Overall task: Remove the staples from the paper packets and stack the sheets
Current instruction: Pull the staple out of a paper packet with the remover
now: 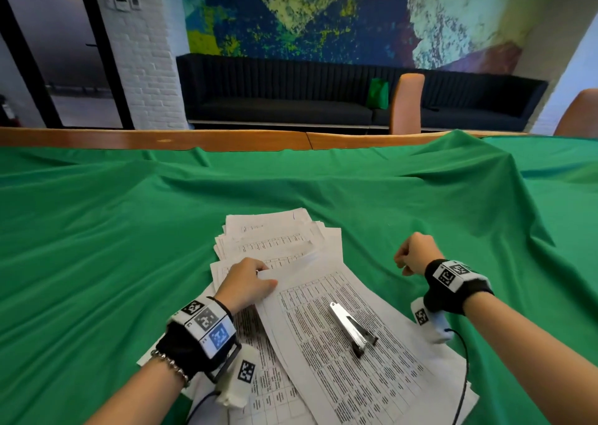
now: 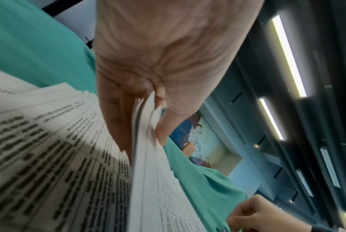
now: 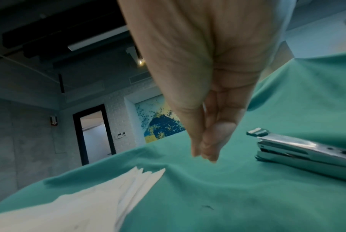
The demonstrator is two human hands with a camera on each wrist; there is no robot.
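A printed paper packet lies nearest me on a loose pile of sheets, with a metal staple tool resting on it. My left hand holds the packet's far left corner. In the left wrist view the thumb and fingers pinch several sheet edges of the packet. A fanned stack of sheets lies just beyond it. My right hand hovers over the cloth to the right of the papers. Its fingers are curled and its fingertips are pressed together, with nothing visible between them. A metal tool shows beside them.
A wrinkled green cloth covers the table and rises in a ridge at the far right. The wooden table edge and orange chairs stand beyond. A tiny dark speck lies on the cloth near the paper corners.
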